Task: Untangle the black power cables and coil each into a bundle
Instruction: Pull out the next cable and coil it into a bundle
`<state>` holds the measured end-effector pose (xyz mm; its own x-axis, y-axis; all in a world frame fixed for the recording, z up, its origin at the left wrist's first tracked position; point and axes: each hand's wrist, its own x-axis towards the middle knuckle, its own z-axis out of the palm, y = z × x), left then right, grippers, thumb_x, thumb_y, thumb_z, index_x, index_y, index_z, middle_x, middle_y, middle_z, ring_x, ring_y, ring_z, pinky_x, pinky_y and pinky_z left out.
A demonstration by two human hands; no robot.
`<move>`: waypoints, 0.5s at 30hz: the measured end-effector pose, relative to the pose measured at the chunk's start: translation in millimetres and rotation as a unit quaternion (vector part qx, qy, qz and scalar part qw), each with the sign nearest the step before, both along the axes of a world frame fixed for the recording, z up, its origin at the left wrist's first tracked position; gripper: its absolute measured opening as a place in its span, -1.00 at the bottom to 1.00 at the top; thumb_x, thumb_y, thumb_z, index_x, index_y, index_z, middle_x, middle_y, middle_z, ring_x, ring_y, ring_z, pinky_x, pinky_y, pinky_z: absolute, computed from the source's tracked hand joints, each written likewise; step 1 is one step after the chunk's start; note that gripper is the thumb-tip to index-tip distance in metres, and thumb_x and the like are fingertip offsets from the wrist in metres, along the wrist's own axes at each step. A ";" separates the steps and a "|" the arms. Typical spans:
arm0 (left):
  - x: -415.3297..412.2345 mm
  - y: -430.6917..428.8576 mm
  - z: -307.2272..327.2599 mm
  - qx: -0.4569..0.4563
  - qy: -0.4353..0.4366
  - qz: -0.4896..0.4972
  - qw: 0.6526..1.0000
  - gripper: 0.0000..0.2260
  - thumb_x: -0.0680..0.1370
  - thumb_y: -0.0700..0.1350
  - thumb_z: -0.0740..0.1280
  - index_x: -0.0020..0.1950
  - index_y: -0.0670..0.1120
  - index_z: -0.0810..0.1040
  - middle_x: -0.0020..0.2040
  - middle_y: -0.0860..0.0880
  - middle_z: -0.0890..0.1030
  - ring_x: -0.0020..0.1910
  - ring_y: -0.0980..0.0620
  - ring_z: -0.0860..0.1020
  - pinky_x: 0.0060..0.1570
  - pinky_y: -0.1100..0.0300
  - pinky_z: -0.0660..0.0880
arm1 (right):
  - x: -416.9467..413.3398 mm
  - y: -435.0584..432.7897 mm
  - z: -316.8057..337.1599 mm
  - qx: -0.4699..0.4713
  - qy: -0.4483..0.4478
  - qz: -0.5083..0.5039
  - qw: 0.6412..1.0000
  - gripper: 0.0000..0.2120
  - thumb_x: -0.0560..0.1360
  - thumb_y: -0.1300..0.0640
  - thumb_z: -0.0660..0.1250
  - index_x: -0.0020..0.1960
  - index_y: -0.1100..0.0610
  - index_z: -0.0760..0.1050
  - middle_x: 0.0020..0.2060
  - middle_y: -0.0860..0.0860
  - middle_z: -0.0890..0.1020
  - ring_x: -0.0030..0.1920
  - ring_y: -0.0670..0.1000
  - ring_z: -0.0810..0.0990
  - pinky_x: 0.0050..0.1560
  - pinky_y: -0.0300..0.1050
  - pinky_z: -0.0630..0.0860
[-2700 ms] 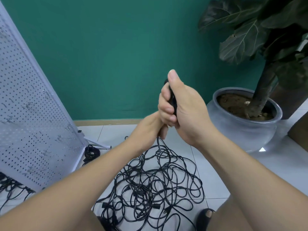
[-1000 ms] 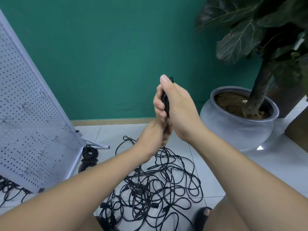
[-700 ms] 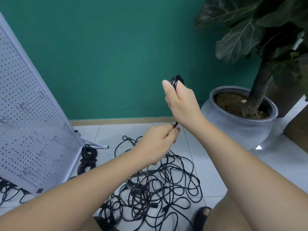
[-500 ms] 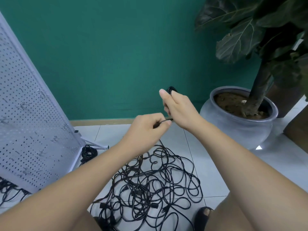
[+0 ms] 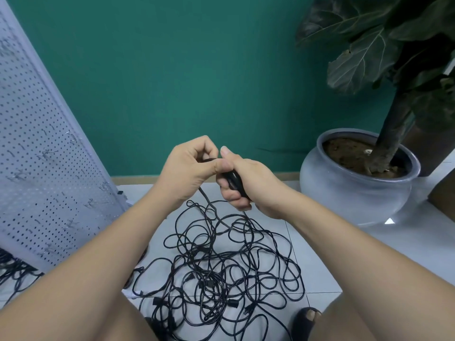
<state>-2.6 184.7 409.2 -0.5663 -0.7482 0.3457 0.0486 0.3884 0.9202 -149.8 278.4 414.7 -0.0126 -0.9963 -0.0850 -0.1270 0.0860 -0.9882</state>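
Black power cables [image 5: 221, 267] lie in a loose tangle on the tiled floor [image 5: 312, 244], at 6 o'clock from our hands. Our right hand [image 5: 256, 185] is curled round a small coiled bundle [image 5: 235, 182] of cable, thumb up. Our left hand [image 5: 187, 173] touches it from 9 o'clock and pinches a strand [image 5: 205, 194] between thumb and bent fingers, and that strand drops into the tangle. A white pegboard [image 5: 37, 143] leans at 9 o'clock, and a grey plant pot [image 5: 357, 193] stands at 3 o'clock.
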 end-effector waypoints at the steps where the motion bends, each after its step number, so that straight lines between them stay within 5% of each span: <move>1: -0.6 -1.8 -1.5 0.007 0.005 -0.005 1.000 -0.43 0.39 0.20 0.64 -0.17 -0.22 0.44 -0.32 -0.39 0.42 -0.32 -0.38 0.36 -0.15 -0.05 0.29 | 1.5 1.6 1.0 0.004 -0.021 0.006 1.000 -0.39 0.74 -0.32 0.03 -0.22 0.12 0.41 -0.43 0.07 0.37 -0.48 0.02 0.23 -0.39 -0.11 0.15; 3: -2.7 -2.1 -2.8 0.014 0.012 -0.014 1.000 -0.37 0.41 0.35 0.56 -0.15 -0.21 0.47 -0.26 -0.49 0.50 -0.33 -0.30 0.43 -0.16 -0.04 0.34 | 3.2 5.6 3.4 0.010 -0.061 0.020 0.998 -0.40 0.75 -0.31 0.03 -0.20 0.13 0.39 -0.42 0.08 0.34 -0.49 0.01 0.20 -0.42 -0.13 0.12; 6: -6.2 0.4 -4.4 0.029 -0.002 -0.003 1.000 -0.36 0.49 0.41 0.41 -0.14 -0.22 0.47 -0.34 -0.31 0.55 -0.31 -0.11 0.49 -0.22 0.02 0.37 | 3.4 11.7 7.6 0.004 -0.086 0.037 0.996 -0.42 0.76 -0.28 0.03 -0.18 0.15 0.38 -0.43 0.09 0.32 -0.48 0.01 0.18 -0.42 -0.12 0.10; 9: -14.8 8.6 -2.8 0.054 -0.022 0.017 0.998 -0.59 0.72 0.13 0.26 -0.23 -0.06 0.58 -0.47 0.03 0.55 -0.42 0.09 0.51 -0.25 0.21 0.45 | 5.4 16.3 11.1 -0.023 -0.075 0.037 0.996 -0.43 0.76 -0.26 0.05 -0.20 0.14 0.38 -0.43 0.10 0.32 -0.47 0.03 0.19 -0.40 -0.11 0.15; 11: -22.2 14.0 -4.4 0.070 -0.045 0.039 0.996 -0.49 0.78 -0.02 0.19 -0.37 0.08 0.59 -0.45 0.08 0.56 -0.41 0.16 0.53 -0.25 0.29 0.49 | 7.0 17.3 14.6 -0.052 -0.088 0.016 0.995 -0.44 0.77 -0.23 0.06 -0.23 0.13 0.37 -0.44 0.09 0.31 -0.48 0.03 0.20 -0.41 -0.13 0.18; 15: -36.9 23.8 -22.8 0.123 -0.059 0.016 0.990 -0.50 0.76 -0.16 0.10 -0.37 0.05 0.48 -0.33 -0.17 0.48 -0.33 -0.07 0.44 -0.30 0.09 0.50 | 5.6 17.0 25.2 -0.119 -0.153 -0.051 0.980 -0.46 0.78 -0.20 0.06 -0.23 0.13 0.36 -0.46 0.09 0.31 -0.52 0.02 0.20 -0.43 -0.16 0.21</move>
<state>-39.4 208.5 386.4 -0.5662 -0.8201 0.0829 -0.0739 0.1507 0.9858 -144.2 295.4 439.9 -0.1231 -0.9832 0.1349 0.1748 -0.1553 -0.9723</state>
